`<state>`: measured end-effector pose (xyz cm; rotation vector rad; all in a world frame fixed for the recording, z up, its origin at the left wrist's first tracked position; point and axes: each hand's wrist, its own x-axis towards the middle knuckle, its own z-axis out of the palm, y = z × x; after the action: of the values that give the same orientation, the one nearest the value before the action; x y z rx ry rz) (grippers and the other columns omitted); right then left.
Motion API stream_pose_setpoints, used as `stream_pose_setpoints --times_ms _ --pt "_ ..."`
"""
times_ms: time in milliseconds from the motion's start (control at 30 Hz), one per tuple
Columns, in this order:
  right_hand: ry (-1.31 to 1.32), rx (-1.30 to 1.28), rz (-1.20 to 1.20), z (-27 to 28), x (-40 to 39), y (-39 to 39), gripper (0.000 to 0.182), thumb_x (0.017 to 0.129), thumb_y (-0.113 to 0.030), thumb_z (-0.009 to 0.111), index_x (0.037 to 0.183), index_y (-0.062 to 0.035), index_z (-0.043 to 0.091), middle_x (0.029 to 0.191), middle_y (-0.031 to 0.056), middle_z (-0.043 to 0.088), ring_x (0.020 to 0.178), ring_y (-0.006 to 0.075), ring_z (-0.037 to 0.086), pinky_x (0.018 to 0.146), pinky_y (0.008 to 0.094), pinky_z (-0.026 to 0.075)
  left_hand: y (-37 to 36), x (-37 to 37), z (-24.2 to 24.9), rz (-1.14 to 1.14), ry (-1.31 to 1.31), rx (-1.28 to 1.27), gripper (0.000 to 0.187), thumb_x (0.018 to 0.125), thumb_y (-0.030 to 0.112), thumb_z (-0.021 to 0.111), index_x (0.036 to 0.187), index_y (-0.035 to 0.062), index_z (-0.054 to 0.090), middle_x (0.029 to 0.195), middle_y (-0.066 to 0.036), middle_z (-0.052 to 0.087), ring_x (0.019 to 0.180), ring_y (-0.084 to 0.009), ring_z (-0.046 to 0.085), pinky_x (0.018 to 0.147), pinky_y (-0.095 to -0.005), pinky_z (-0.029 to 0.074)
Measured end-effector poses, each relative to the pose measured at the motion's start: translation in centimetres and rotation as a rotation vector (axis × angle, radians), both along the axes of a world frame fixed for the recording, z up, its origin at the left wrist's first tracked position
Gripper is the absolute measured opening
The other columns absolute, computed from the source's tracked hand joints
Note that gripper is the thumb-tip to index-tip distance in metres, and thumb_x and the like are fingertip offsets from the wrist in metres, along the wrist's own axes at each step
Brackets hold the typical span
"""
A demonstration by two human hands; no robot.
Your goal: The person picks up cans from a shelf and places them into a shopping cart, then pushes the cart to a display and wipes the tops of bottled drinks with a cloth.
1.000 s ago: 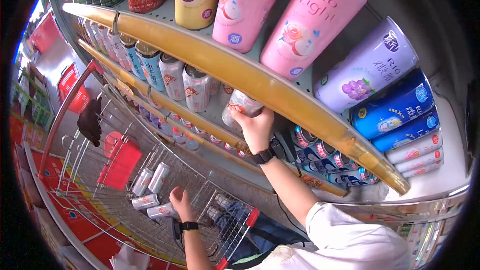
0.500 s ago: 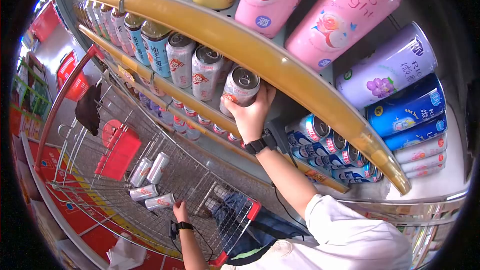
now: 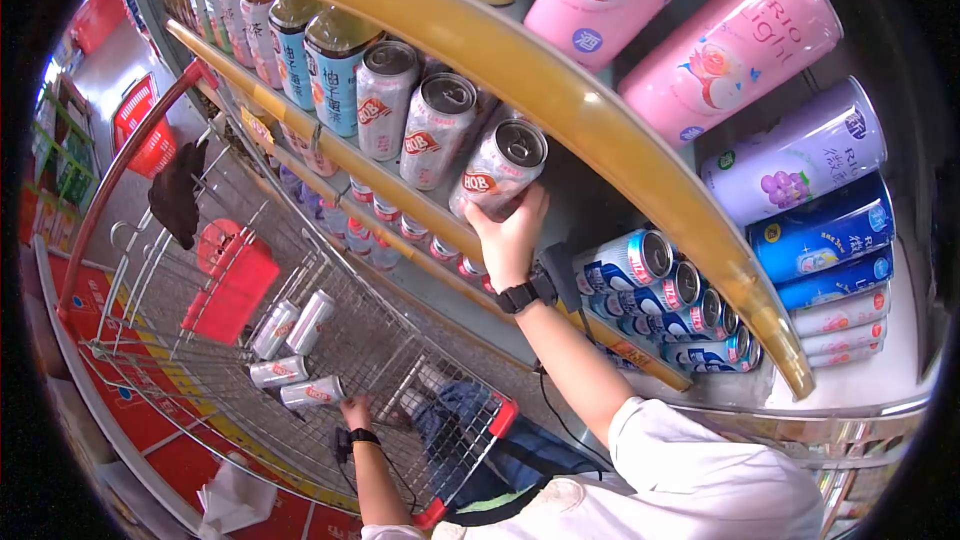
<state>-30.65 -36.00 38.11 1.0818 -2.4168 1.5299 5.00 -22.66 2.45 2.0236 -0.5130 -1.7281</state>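
My right hand [image 3: 508, 237], with a black watch at the wrist, is shut on a silver HOB can [image 3: 497, 178]. It holds the can from below at the front edge of the middle shelf, to the right of two like cans [image 3: 437, 130]. My left hand [image 3: 353, 411] is low inside the wire shopping cart [image 3: 200, 360], right beside a silver can [image 3: 312, 393] lying on the cart floor. Whether its fingers touch that can is unclear. Three more silver cans [image 3: 278, 371] lie a little further in.
A yellow shelf rail [image 3: 560, 110] runs diagonally above my right hand. Pink, purple and blue cans [image 3: 740, 45] fill the upper shelf, blue cans [image 3: 640, 260] the lower one. A black item [image 3: 177, 195] hangs on the cart; a red basket [image 3: 140, 135] stands behind.
My right hand has brought the silver can from under the rail up to the shelf front beside the other HOB cans. My left hand has drawn back toward the cart's near side.
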Motion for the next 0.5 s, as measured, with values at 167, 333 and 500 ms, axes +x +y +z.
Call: stream_pose_setpoints --times_ms 167,333,500 --pt "0.034 -0.026 0.042 0.3 0.1 -0.3 0.06 0.058 -0.017 0.079 0.101 0.0035 0.043 0.098 0.0164 0.045 0.091 0.0307 0.047 0.08 0.0395 0.039 0.0 0.5 0.8 -0.007 -0.395 -0.193 0.056 0.066 0.011 0.069 0.112 -0.0052 0.041 0.104 -0.016 0.051 0.089 -0.0254 0.052 0.078 -0.0346 0.042" --pt "0.108 -0.002 0.036 0.1 0.1 -0.7 0.059 0.057 -0.018 0.079 0.1 0.0035 0.044 0.097 0.0172 0.045 0.091 0.0318 0.047 0.08 0.0397 0.039 -0.5 2.7 -1.5 0.115 -0.32 0.045 0.057 0.066 0.013 0.069 0.112 -0.0047 0.041 0.105 -0.018 0.052 0.095 -0.0262 0.051 0.084 -0.0342 0.04" --pt "0.092 0.03 -0.002 0.7 0.9 -1.6 0.062 0.057 -0.019 0.079 0.101 0.0052 0.043 0.099 0.0194 0.045 0.092 0.0349 0.046 0.081 0.0421 0.038 0.1 4.0 -4.3 0.104 -0.422 0.002 0.059 0.065 0.02 0.07 0.111 -0.0044 0.042 0.103 -0.02 0.053 0.093 -0.0277 0.053 0.083 -0.035 0.04"
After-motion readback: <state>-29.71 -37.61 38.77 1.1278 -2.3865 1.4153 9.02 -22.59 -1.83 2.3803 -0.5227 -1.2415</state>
